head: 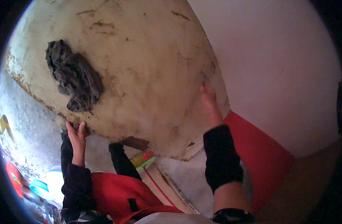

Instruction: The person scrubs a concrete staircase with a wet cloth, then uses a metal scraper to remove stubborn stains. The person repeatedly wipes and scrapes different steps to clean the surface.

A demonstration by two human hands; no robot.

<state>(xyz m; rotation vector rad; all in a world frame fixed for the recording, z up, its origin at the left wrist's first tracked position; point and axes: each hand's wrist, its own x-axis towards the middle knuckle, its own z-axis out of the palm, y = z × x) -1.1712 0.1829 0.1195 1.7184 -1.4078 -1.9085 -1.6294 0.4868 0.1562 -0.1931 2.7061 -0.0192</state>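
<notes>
A worn, stained beige board (pixel 148 92) fills the space in front of me. Its lower left edge is chipped and browned. My left hand (pixel 77 135) grips that edge, thumb and forefinger showing and the other fingers partly hidden. Just above it, a crumpled dark grey cloth (pixel 75 75) lies on the board's face. Near the right edge, my right hand (pixel 209 98) is against the surface. A small thin object (pixel 204 76) pokes out from its fingertips; blur hides what kind it is.
A pale wall (pixel 266 72) with a red lower band (pixel 255 151) rises at the right. Below the board lies a broom (pixel 145 161) with a green head and red handle. At the lower left are a blue basin (pixel 41 189) and a red object (pixel 14 177) on the grey floor (pixel 28 112).
</notes>
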